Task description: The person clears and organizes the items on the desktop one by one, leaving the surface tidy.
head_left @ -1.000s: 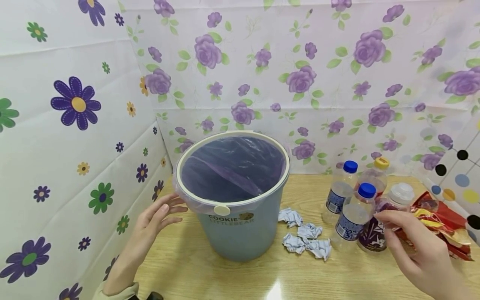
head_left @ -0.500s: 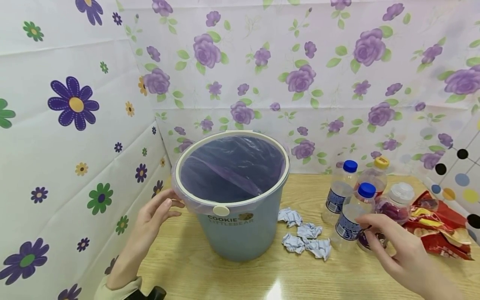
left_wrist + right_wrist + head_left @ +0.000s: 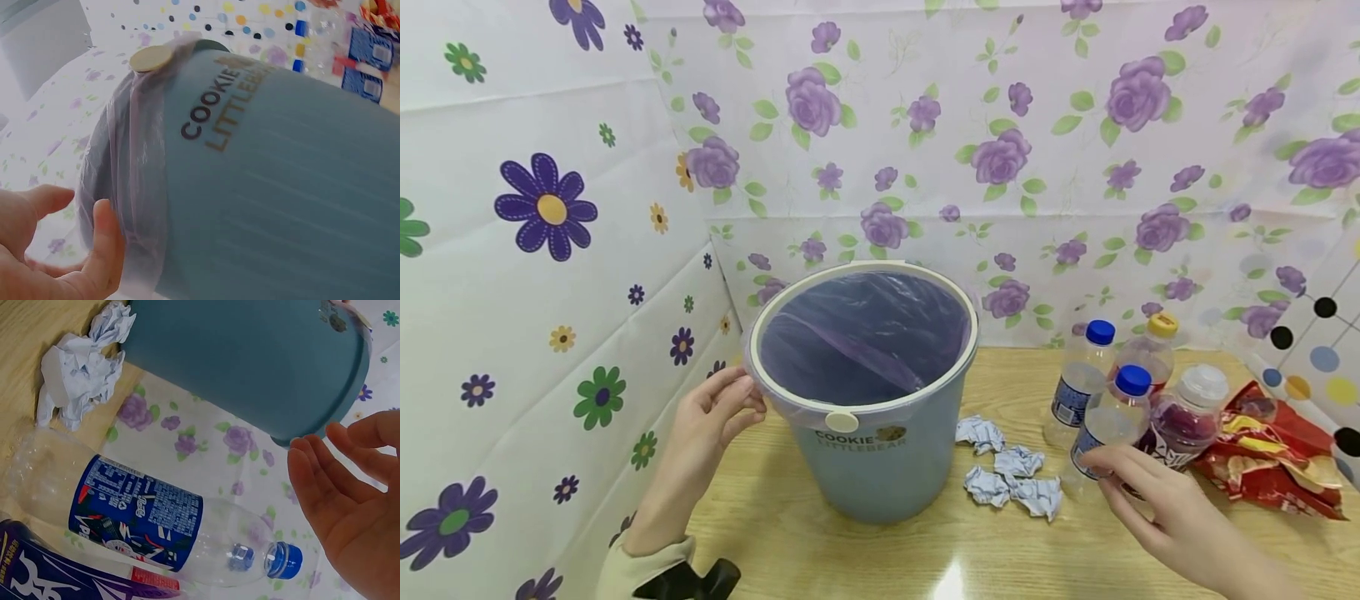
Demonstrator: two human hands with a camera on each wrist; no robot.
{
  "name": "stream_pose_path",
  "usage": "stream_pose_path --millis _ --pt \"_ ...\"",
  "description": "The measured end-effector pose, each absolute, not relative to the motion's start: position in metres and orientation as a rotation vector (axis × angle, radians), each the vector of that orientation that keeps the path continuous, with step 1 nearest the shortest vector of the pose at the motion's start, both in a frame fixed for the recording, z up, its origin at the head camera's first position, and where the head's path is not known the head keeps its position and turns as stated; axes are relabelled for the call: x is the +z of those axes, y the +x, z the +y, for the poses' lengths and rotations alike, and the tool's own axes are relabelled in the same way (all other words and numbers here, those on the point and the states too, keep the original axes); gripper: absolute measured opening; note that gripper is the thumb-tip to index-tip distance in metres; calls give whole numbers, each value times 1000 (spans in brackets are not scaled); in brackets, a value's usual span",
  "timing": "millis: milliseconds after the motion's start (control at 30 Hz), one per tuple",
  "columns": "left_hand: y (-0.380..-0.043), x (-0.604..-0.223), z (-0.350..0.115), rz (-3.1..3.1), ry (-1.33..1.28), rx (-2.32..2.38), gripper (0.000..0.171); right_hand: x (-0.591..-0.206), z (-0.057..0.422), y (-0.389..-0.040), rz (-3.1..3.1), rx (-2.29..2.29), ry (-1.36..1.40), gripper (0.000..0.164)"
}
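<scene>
A blue-grey trash bin [image 3: 880, 475], lined with a thin purple plastic bag [image 3: 872, 354], stands on the table. My left hand [image 3: 700, 437] is at the bin's left rim with fingers loosely bent; in the left wrist view its fingertips [image 3: 106, 219] lie right by the folded-over bag, thumb and finger apart. Just in front of a blue-capped plastic bottle [image 3: 1116, 408], my right hand [image 3: 1165, 500] hovers with relaxed fingers and holds nothing. The right wrist view shows that bottle's blue label [image 3: 136, 512] beside the hand. A purple-labelled bottle [image 3: 1183, 417] with a white cap is partly hidden behind the right hand.
Several crumpled paper balls [image 3: 1018, 462] lie between bin and bottles. Behind stand another blue-capped bottle [image 3: 1078, 383] and a yellow-capped one [image 3: 1150, 354]. Red snack packaging [image 3: 1277, 458] lies at the right. Flowered sheets [image 3: 1000, 167] enclose the wooden table [image 3: 850, 558].
My right hand has moved left, from in front of the purple-labelled bottle to the near blue-capped bottle. My left hand has drawn its fingers in slightly at the bin rim.
</scene>
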State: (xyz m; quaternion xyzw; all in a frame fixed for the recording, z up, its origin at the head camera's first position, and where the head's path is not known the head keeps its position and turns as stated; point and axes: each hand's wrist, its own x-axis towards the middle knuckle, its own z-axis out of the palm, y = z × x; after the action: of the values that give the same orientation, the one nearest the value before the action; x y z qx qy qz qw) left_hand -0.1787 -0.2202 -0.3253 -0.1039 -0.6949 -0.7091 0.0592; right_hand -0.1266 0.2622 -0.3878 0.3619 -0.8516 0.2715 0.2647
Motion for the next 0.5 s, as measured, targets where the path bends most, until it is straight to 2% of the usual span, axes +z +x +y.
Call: stream_pose_path --millis 133,367,500 --pt "-183 -324 -218 -2052 -268 -2233 25 -387 261 -125 -2420 648 947 57" --pt "-189 -322 -214 -1980 -258 -2340 21 -395 259 -129 -2443 612 908 56" --pt "-190 -317 -212 -1959 -198 -2382 26 -399 258 -131 -2498 572 863 54"
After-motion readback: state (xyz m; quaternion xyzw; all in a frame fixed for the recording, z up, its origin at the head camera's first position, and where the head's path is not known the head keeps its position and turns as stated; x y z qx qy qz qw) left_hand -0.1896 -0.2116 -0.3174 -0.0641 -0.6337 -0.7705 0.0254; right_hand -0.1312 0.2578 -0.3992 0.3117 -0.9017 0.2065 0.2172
